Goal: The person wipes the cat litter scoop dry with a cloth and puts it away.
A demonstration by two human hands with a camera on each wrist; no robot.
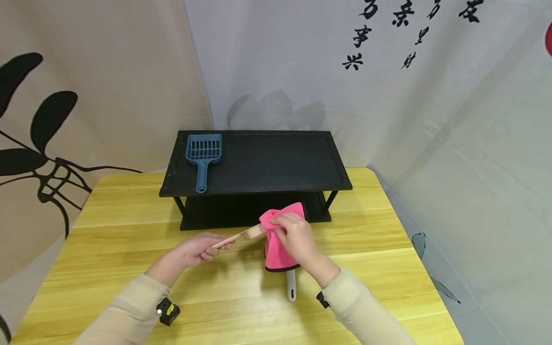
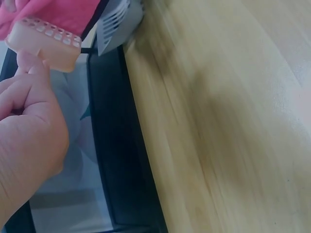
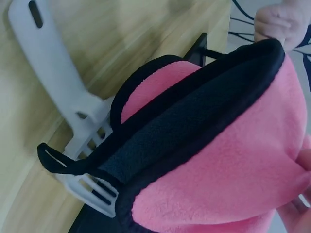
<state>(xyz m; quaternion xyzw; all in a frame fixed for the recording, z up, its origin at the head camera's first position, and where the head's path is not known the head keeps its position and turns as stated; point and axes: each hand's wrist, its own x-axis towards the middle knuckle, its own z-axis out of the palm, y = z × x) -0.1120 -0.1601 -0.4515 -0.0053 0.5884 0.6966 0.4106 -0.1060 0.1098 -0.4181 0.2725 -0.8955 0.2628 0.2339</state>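
Soft, bright light spreads over the table (image 1: pixel 215 311), seemingly from above, leaving blurry-edged shadows near the left hand (image 1: pixel 200 248) and pink cloth (image 1: pixel 279 251). From where I stand, the left curtain (image 1: pixel 129 72) looks warm beige, the right curtain (image 1: pixel 474 120) cooler grey. The left wrist view is hazy, glare paling the wood.

Head cam looks fwd & down from above the near edge of the table (image 1: pixel 202 306), widest & farthest of the 3, both far corners in frame w/ the black rack (image 1: pixel 267 163) nr the far edge. L wrist cam: close, looks along the L hand (image 2: pixel 34 116), pic turned so the rack's edge runs up-down. R wrist cam: v close on the pink cloth (image 3: pixel 228 160), pic turned too, facing past it twd the L hand. All 3 share cloth & grey scoop (image 3: pixel 53 73)
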